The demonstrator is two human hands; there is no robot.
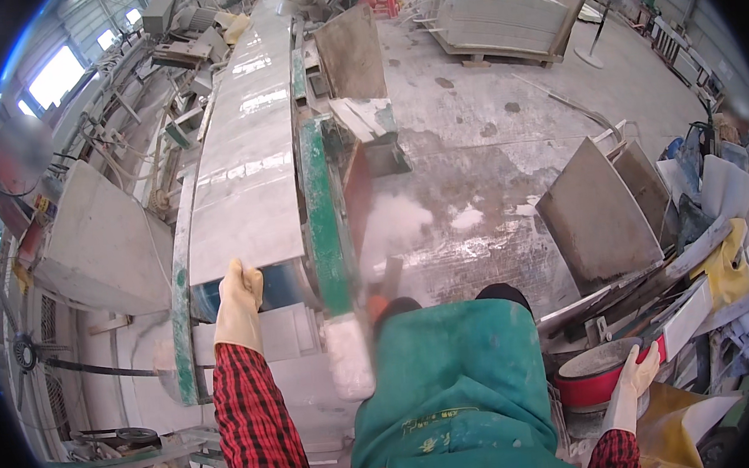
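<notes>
My left hand point(241, 299), in a cream rubber glove, is closed on the near edge of a long pale slab point(246, 218). This slab lies flat on a roller line between green side rails, and a dark blue roller shows just below its near edge. Low on the right, my gloved right hand point(637, 379) has its fingers bent over the rim of a round red tub point(585, 391) with grey material in it. Part of that grip is hidden. A small white board point(687, 319) sits right beside these fingers.
A green rail point(324, 220) ends in a white-wrapped block point(349, 357) beside my green apron point(452, 386). Brown-grey slabs point(601, 212) lean at the right. Further off, a stack of pale slabs point(498, 15) rests on a pallet. The floor point(475, 173) has wet patches.
</notes>
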